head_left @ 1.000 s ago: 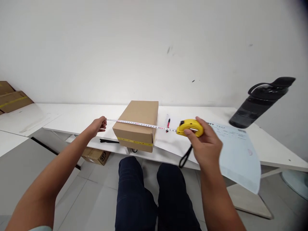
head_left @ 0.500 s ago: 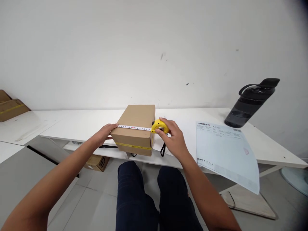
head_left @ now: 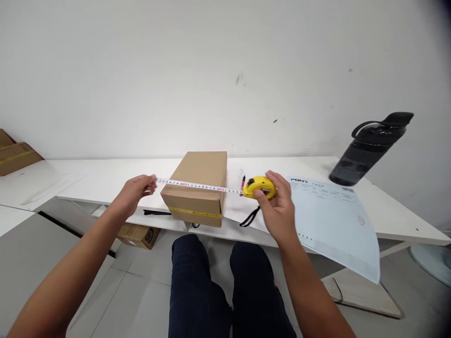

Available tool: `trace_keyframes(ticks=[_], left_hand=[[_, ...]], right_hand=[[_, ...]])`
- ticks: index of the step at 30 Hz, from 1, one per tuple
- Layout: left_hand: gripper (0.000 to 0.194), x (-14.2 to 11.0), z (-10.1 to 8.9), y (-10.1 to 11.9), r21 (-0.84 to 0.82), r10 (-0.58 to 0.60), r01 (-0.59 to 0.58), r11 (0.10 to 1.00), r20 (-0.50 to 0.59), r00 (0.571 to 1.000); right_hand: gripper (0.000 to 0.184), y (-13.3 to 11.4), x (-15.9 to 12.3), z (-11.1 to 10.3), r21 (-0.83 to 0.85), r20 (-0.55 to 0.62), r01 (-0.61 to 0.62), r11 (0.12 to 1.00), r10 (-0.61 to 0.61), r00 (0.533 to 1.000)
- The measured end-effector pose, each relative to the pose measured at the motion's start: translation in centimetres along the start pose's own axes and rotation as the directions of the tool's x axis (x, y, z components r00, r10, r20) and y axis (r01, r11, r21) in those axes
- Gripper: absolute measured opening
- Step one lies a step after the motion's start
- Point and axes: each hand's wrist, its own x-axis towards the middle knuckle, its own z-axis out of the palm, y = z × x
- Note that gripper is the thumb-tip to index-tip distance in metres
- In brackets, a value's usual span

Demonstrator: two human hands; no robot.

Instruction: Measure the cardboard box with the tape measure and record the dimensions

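A brown cardboard box [head_left: 202, 176] with a yellow tape band stands at the near edge of the white table [head_left: 105, 176]. My right hand [head_left: 278, 211] grips a yellow tape measure case [head_left: 260, 188] just right of the box, its black wrist loop dangling below. The white blade [head_left: 197, 185] stretches leftward over the box top. My left hand [head_left: 136, 190] pinches the blade's end, held a little left of the box.
A red pen [head_left: 243, 180] lies behind the case. A printed sheet [head_left: 331, 220] overhangs the table's front edge at right. A dark water bottle [head_left: 369, 148] stands at far right. Cardboard boxes sit at far left [head_left: 14, 155] and under the table [head_left: 137, 234]. My legs are below.
Both hands have pulled apart and lifted off the box's edges. The blade is drawn out longer, now spanning past both sides of the box.
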Motion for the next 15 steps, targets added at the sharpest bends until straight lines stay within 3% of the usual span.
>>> trace_keyframes(ticks=[2, 4, 6, 8, 10, 13, 15], left_hand=[[0.046, -3.4, -0.4, 0.3, -0.077, 0.054, -0.046, 0.996, 0.096, 0.994], [0.049, -7.6, 0.0, -0.2, -0.132, 0.01, 0.025, 0.991, 0.254, 0.967], [0.048, -11.7, 1.3, -1.4, -0.171, -0.008, 0.078, 0.982, 0.377, 0.926], [0.041, -15.2, 3.7, -3.1, -0.092, 0.021, 0.021, 0.996, 0.434, 0.9], [0.035, -17.6, 6.5, -4.8, -0.029, 0.097, -0.093, 0.995, 0.369, 0.924], [0.034, -18.6, 10.1, -7.0, 0.018, 0.199, -0.201, 0.979, 0.089, 0.976], [0.028, -17.7, 11.2, -7.8, 0.158, 0.304, -0.283, 0.946, -0.123, 0.945]], right_hand=[[0.044, 0.7, 0.0, -1.5, 0.116, 0.0, -0.076, 0.99, 0.077, 0.997], [0.041, 1.1, 0.3, -2.3, 0.22, 0.046, -0.137, 0.966, 0.13, 0.99], [0.037, 1.1, 0.5, -2.0, 0.256, 0.077, -0.154, 0.954, 0.139, 0.987], [0.037, 0.5, 0.6, -1.0, 0.244, 0.078, -0.118, 0.963, 0.102, 0.992], [0.041, -0.5, 1.0, 0.4, 0.196, 0.103, -0.061, 0.979, 0.041, 0.994], [0.055, -2.0, 2.8, 2.4, 0.15, 0.192, -0.023, 0.988, -0.006, 0.981], [0.07, -2.2, 5.2, 3.7, 0.171, 0.251, -0.047, 0.984, 0.002, 0.968]])
